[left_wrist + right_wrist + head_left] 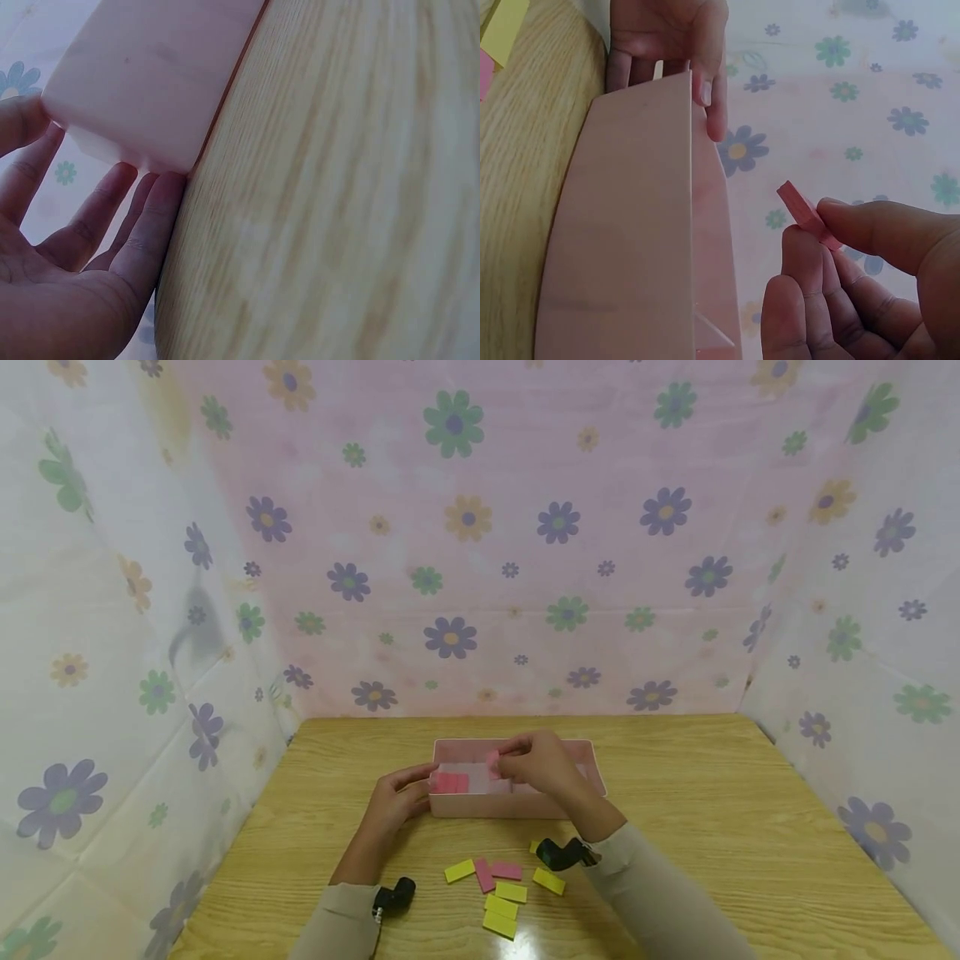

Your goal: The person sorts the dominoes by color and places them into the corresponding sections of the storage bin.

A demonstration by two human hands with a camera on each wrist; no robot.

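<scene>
A pale pink rectangular box (495, 807) with an open top stands on the wooden table. Several pink blocks (452, 783) lie inside at its left end. My right hand (542, 767) is over the box and pinches one pink block (807, 215) between thumb and fingers, as the right wrist view shows. My left hand (395, 795) touches the box's left end; in the left wrist view its fingertips (161, 196) press along the end wall, with the thumb at the upper corner.
On the table (315, 835) in front of the box lie several yellow blocks (499, 925) and two pink blocks (507, 870), close together. Another yellow block (549, 882) lies near the right wrist. A flowered cloth (517, 568) hangs behind the table and at both sides.
</scene>
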